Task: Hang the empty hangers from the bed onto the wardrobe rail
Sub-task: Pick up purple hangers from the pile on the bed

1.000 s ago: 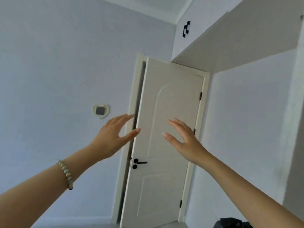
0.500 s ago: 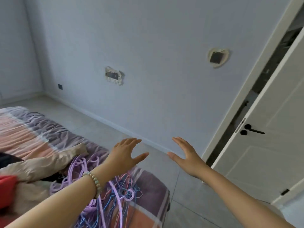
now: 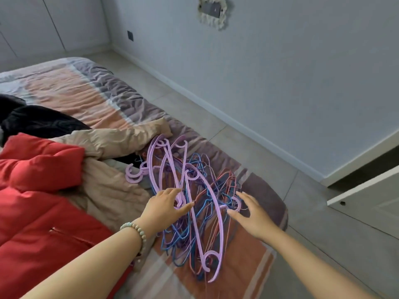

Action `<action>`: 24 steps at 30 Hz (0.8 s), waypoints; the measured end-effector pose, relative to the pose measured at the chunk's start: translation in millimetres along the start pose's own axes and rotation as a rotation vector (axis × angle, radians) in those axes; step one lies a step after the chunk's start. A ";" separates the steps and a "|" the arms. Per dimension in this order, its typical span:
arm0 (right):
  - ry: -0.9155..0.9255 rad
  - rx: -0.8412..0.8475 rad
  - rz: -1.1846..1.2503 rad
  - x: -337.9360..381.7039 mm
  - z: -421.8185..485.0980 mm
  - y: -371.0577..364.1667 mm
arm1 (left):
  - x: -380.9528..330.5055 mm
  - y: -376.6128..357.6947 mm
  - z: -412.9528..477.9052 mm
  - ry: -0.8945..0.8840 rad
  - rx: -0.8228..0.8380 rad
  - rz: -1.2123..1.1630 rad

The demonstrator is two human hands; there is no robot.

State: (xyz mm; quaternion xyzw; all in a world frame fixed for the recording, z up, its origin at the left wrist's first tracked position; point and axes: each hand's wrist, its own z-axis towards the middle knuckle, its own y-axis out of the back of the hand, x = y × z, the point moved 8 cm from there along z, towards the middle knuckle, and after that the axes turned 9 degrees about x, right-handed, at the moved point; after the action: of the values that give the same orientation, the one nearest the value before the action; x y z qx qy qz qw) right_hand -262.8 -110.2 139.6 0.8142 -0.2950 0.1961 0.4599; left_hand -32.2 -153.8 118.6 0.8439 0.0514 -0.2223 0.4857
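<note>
The hangers (image 3: pixel 195 223) lie in one tangled pile on the near right corner of the bed (image 3: pixel 82 87), close to its edge by the floor (image 3: pixel 302 212). The big lilac plastic ones lie flat, with their long axis running from the far left to the near right, about along the bed's edge; thin blue, red and purple wire ones are mixed under and between them. Some lilac hooks point left, toward a beige jacket (image 3: pixel 112 137).

The left hand (image 3: pixel 164 209), with a bead bracelet (image 3: pixel 136 230) on the wrist, is over the left side of the pile – fingers a little spread, thumb out, holding nothing. The right hand (image 3: pixel 251 214) is over the right side, fingers spread too. If they touch the hangers, I cannot tell.

A red padded jacket (image 3: pixel 32 190) and a black garment (image 3: pixel 32 121) lie left of the pile – the beige sleeve reaches its far end. A white door (image 3: pixel 371 197) stands at the right.
</note>
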 end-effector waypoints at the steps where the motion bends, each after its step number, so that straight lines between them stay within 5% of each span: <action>1: -0.023 0.018 0.025 -10.3 8.4 -12.2 | 6.4 -10.5 6.2 0.003 0.001 -0.005; 15: -0.445 -0.013 0.622 -144.5 82.8 -126.0 | 42.1 -126.9 77.4 0.025 0.116 -0.011; 24: -0.341 -0.101 0.742 -131.7 92.6 -142.0 | 45.0 -144.3 79.3 0.054 0.152 0.077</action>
State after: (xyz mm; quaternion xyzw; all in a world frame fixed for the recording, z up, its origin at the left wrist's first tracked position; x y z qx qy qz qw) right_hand -263.1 -93.5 -74.4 0.6499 -0.6497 0.1963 0.3421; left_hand -61.3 -151.0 -49.5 0.8853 0.0149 -0.1838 0.4269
